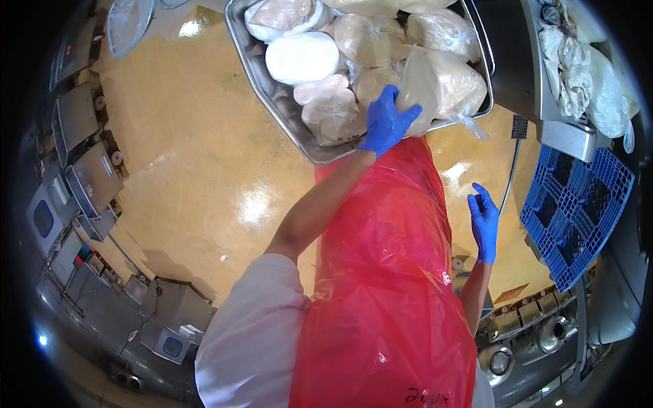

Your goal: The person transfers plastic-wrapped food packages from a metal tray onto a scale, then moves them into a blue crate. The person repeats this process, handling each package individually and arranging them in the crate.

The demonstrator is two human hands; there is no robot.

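My left hand [389, 122], in a blue glove, reaches over the near rim of a deep metal tub [271, 109]. Its thumb and forefinger are spread, and the thumb lies against a tall, cloudy plastic bag with pale contents [418, 85]. Some of its other fingertips are hidden among the bags. Next to it on the left lies a rounded clear bag of pale contents [332, 117]; beyond that sits a bright white bag [303, 58]. Hanging at my right side, apart from the tub, my gloved right hand [484, 221] is open with slightly curled fingers and holds nothing.
A red plastic apron [388, 272] covers my front, touching the tub's near side. On the right, crumpled clear bags [578, 75] lie on a metal surface, with a blue plastic pallet [578, 204] below. Metal equipment [78, 122] lines the left, across a tan floor [177, 156].
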